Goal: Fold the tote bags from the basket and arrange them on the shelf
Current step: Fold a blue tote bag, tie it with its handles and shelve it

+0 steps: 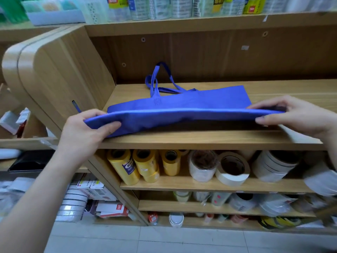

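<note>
A blue tote bag (182, 110) lies across the wooden shelf (200, 139), its near half lifted in a fold above the board. Its two handles (158, 79) stick up at the back, toward the shelf's rear wall. My left hand (87, 132) pinches the bag's left end, thumb on top. My right hand (299, 115) pinches the right end, fingers over the fold. The basket is out of sight.
A rounded wooden side panel (54, 73) closes the shelf on the left. The shelf below holds yellow rolls (135, 167) and white tape rolls (231, 168). More boxes and rolls fill the lower shelves, and packaged goods (164, 8) stand above. Pale floor tiles (145, 240) lie underneath.
</note>
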`<act>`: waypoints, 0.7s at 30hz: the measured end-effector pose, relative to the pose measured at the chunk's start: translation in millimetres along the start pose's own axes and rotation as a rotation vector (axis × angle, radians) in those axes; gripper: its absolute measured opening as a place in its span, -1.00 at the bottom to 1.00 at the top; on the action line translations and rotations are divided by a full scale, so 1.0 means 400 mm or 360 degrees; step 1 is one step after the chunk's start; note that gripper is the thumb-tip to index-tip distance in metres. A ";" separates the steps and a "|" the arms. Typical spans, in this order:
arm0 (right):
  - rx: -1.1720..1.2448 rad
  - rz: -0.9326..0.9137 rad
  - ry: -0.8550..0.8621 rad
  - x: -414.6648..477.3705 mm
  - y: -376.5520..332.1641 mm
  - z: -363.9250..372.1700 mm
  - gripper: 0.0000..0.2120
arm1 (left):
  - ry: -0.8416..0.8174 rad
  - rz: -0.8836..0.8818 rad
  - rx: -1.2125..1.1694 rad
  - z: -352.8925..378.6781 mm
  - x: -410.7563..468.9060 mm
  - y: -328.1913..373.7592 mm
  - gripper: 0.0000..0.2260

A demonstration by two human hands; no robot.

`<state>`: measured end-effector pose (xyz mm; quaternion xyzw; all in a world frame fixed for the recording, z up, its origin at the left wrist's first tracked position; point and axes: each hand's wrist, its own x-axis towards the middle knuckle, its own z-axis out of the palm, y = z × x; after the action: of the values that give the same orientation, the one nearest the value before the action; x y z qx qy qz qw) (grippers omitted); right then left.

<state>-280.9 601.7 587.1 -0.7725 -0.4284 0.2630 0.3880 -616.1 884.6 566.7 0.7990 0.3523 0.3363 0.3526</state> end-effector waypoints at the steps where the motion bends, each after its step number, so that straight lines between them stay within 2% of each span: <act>1: 0.0150 0.0021 0.0140 0.004 0.004 0.005 -0.39 | 0.0134 -0.0008 0.0012 0.011 0.001 0.003 -0.89; 3: 0.0397 0.0085 0.0397 0.019 0.005 0.027 -0.65 | 0.0337 -0.0058 0.0027 0.034 0.008 0.012 -0.83; 5: 0.0282 0.0166 0.0662 0.044 0.000 0.053 -0.85 | 0.0398 -0.0088 0.0215 0.056 0.013 0.019 -0.74; 8: -0.0316 0.0277 0.0924 0.080 -0.002 0.086 -0.84 | 0.0320 -0.0092 0.0757 0.076 0.018 0.014 -0.52; 10: -0.0651 0.0342 0.1001 0.093 -0.001 0.104 -0.78 | 0.0261 0.0128 0.0941 0.072 0.024 0.009 -0.48; 12: -0.0971 0.0359 0.1053 0.095 -0.002 0.118 -0.68 | -0.0012 0.0437 0.1040 0.062 0.035 -0.002 -0.58; 13: -0.1080 0.0324 0.1101 0.094 -0.005 0.122 -0.63 | -0.0224 0.0486 0.1026 0.057 0.038 -0.005 -0.65; 14: -0.1140 0.0264 0.1154 0.092 -0.014 0.127 -0.61 | -0.0428 0.0429 0.0992 0.051 0.036 -0.002 -0.66; 15: -0.1165 0.0180 0.1186 0.089 -0.027 0.134 -0.60 | -0.0565 0.0366 0.0993 0.046 0.029 0.000 -0.59; 17: -0.1136 -0.0026 0.1106 0.084 -0.062 0.171 -0.64 | -0.0623 0.0304 0.1082 0.040 0.015 0.011 -0.41; 21: -0.1067 -0.0326 0.0573 0.086 -0.127 0.310 -0.68 | -0.0766 0.0336 0.1448 0.034 -0.034 0.057 -0.11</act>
<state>-378.7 694.7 557.0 -0.8434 -0.4904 -0.0713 0.2074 -605.0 857.8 574.1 0.9572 0.2893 -0.0100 0.0051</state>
